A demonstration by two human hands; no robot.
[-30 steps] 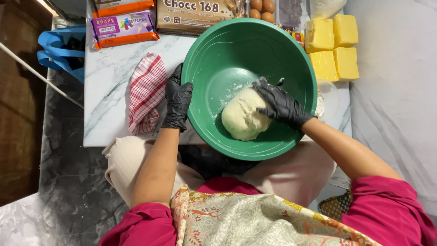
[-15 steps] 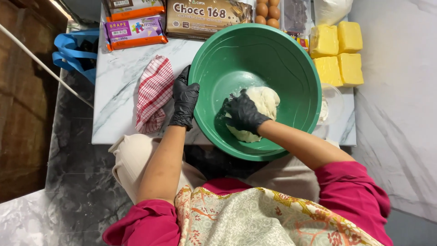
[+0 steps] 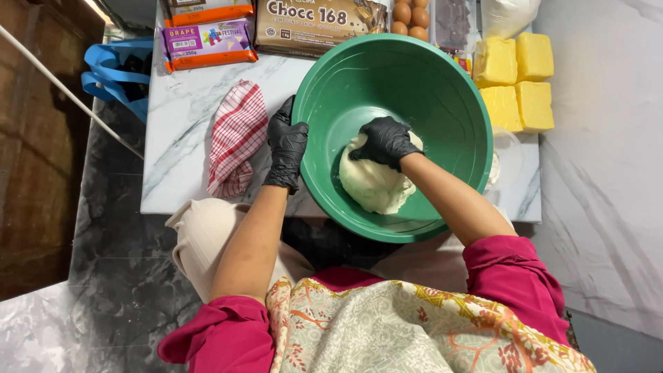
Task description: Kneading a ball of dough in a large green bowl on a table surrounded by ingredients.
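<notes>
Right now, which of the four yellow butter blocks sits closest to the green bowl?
The lower-left butter block, nearly touching the bowl's rim; the other three lie farther up or right.

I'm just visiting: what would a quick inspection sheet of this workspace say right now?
Surface: white marble slab, on a dark marbled floor.
Job's things: green bowl holding pale dough.
Clutter: checked cloth, butter blocks, eggs, packets.
Hands: black-gloved; left hand grips the bowl's rim, right hand presses the dough.
Cables: nothing seen.
Surroundings: blue bag at the slab's left.
</notes>
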